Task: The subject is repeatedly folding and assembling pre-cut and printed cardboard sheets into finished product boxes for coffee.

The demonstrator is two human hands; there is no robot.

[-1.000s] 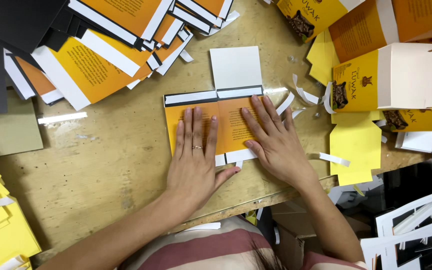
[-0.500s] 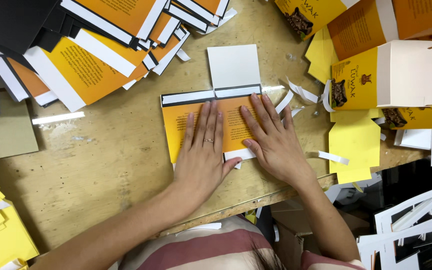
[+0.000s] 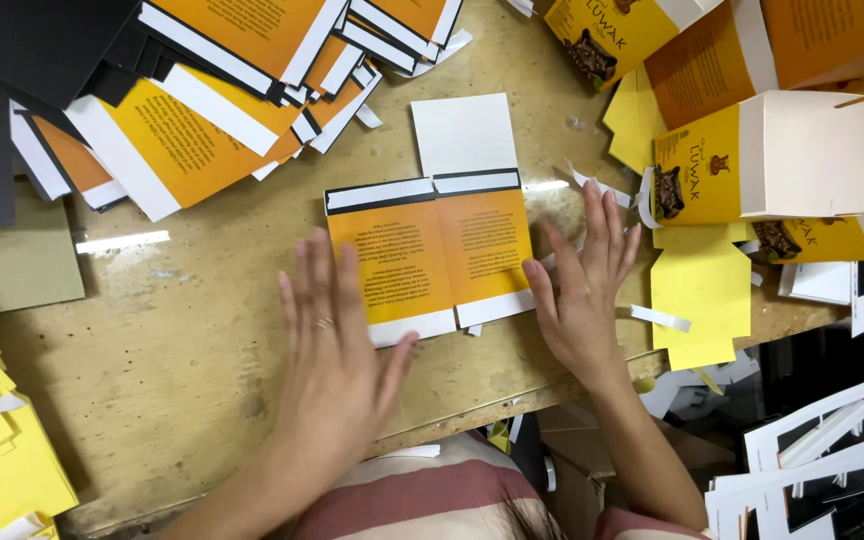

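You are at a worn plywood bench point(image 3: 202, 340) crowded with printed card. At its middle lies the flat orange carton blank point(image 3: 430, 255), printed side up, with a white flap pointing away from you. Your left hand point(image 3: 337, 355) lies flat and open just left of the blank, thumb touching its near left corner. Your right hand point(image 3: 582, 295) rests open with fingers spread at the blank's right edge. Neither hand holds anything.

This looks like the pause after pressing the blank flat. Taking it up would call for fingertips under an edge, since it lies flush on the bench.

Beyond the blank to the left is a heap of like blanks point(image 3: 222, 90). To its right stands a folded box point(image 3: 762, 160), with a yellow sheet point(image 3: 697, 295) nearer you.
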